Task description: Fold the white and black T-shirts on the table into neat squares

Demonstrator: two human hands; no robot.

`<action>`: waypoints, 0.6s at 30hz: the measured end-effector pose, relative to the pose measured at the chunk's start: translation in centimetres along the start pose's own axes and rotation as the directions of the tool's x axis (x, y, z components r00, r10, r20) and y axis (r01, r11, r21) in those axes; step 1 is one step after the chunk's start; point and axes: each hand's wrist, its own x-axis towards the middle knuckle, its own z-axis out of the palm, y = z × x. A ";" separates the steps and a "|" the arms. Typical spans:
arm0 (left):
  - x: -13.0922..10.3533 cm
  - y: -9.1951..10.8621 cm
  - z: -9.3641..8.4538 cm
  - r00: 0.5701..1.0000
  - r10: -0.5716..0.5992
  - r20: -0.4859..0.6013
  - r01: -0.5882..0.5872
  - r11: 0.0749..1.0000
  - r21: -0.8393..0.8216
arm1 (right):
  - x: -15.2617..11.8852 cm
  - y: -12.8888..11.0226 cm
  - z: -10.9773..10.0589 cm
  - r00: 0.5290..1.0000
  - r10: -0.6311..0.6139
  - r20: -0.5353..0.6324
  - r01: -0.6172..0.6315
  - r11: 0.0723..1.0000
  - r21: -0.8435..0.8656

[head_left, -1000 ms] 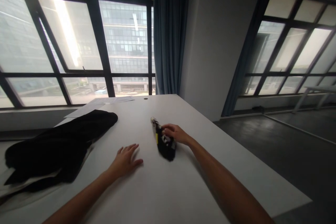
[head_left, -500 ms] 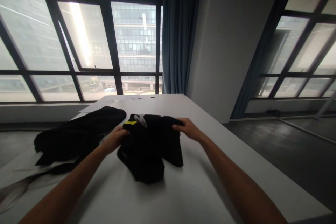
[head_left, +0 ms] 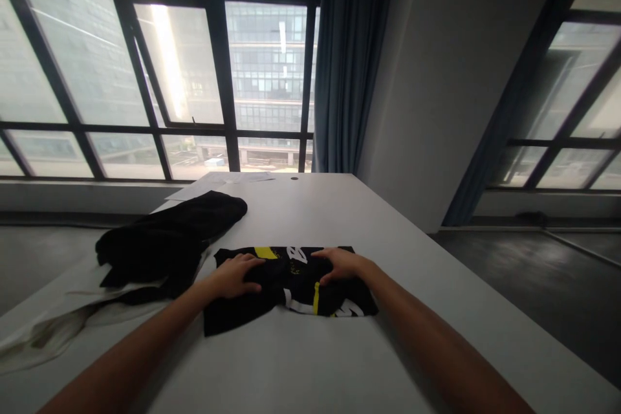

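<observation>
A black garment with yellow patches and white lettering (head_left: 301, 297) lies spread on the white table (head_left: 310, 213). On its left part rests my left hand (head_left: 239, 275), palm down with the fingers apart. My right hand (head_left: 340, 264) lies on the upper right part of the cloth, fingers spread and slightly bent. Neither hand grips the fabric. Both sleeve-like ends of the garment reach beyond my hands, to the lower left and lower right.
A heap of black clothing (head_left: 165, 233) lies on the table's left side, with a sheer pale strip (head_left: 53, 333) trailing from it. Papers (head_left: 218, 182) are at the far edge. Behind stand windows and a blue curtain (head_left: 347, 77).
The garment was lifted and bunched between both hands; now it lies flat, showing its yellow and white print. My hands have let go and opened on it. The view has shifted slightly left.
</observation>
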 end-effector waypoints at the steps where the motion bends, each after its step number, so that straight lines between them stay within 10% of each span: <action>1: -0.1 0.5 0.4 1.000 0.012 0.015 -0.013 0.999 0.043 | 0.1 -0.2 0.1 1.000 -0.013 0.011 0.013 1.000 0.003; 7: -1.7 -2.0 -3.9 0.992 0.120 -0.025 -0.123 0.971 -0.203 | -2.9 4.2 -6.2 0.984 0.078 -0.161 -0.087 0.995 -0.047; 12: -3.3 -4.0 -7.8 0.970 0.029 -0.241 -0.090 0.966 -0.244 | -7.3 9.4 -10.0 0.771 0.390 -0.503 -0.526 0.835 -0.160; 18: -2.0 -0.8 -4.6 0.993 0.107 -0.042 -0.115 0.942 -0.314 | -6.2 8.2 -6.8 0.865 0.364 -0.346 -0.450 0.868 -0.211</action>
